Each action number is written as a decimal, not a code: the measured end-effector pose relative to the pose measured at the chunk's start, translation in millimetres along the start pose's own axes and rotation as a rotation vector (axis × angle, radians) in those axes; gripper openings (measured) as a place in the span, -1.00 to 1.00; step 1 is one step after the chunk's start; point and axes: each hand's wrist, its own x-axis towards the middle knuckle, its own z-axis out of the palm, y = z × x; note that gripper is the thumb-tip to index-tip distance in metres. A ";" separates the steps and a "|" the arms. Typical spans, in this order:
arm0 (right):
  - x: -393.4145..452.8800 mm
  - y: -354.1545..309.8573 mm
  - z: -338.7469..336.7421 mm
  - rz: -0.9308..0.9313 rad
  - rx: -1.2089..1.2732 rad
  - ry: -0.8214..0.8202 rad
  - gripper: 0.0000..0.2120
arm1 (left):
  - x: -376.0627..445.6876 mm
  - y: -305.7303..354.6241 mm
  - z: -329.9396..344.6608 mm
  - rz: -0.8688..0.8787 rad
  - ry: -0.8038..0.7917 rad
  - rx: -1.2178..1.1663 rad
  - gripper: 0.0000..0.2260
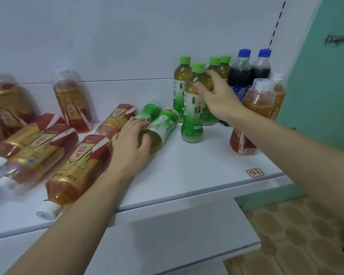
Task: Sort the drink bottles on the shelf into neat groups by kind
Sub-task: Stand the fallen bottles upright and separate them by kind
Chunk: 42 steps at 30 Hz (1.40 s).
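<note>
A: Shelf [187, 175] status? Which bottle moves next?

B: Lying green tea bottle [163, 126], long axis pointing away toward the back right, cap end hidden under my left hand [131, 143]. That grip is curled over its near end. Upright green tea group [216, 76] stands to its right.

A: Right side?

B: My right hand [214, 96] has its grip clamped on the front standing green tea bottle [193, 108]. Red-and-gold bottles [77, 161] lie heaped left; cola bottles [248, 68] back right.

A: Contents?

B: Bottles look full.

left hand [131, 140] curled, right hand [216, 96] gripping
</note>
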 end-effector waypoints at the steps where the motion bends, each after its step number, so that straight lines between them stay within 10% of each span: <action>1: -1.8 -0.9 -0.7 0.000 -0.012 0.044 -0.46 | -0.4 -0.2 -1.5 -0.006 0.019 -0.014 -0.64; 5: -29.4 -14.0 6.7 -0.467 -0.185 0.381 -0.55 | -1.7 0.1 -4.2 -0.036 0.083 -0.047 -0.63; 9: -54.6 -25.4 42.2 -0.752 -0.446 -0.021 -0.53 | -0.6 -1.3 -4.1 -0.086 0.144 -0.119 -0.66; 13: -53.8 -20.3 77.6 -0.687 -0.840 -0.415 -0.26 | -2.5 -4.4 -7.8 -0.166 0.195 -0.365 -0.57; 21: -28.6 -30.0 79.2 -0.688 -0.658 -0.546 -0.34 | 0.5 -10.8 -5.4 -0.196 0.188 -0.511 -0.63; 33: 15.9 -73.6 66.8 -0.002 -0.191 -0.134 -0.27 | -1.8 -12.6 -3.2 -0.261 0.134 -0.517 -0.52; 42: 9.5 -81.1 63.1 -0.125 -0.384 -0.060 -0.12 | -2.3 -10.8 -4.7 -0.351 0.162 -0.648 -0.42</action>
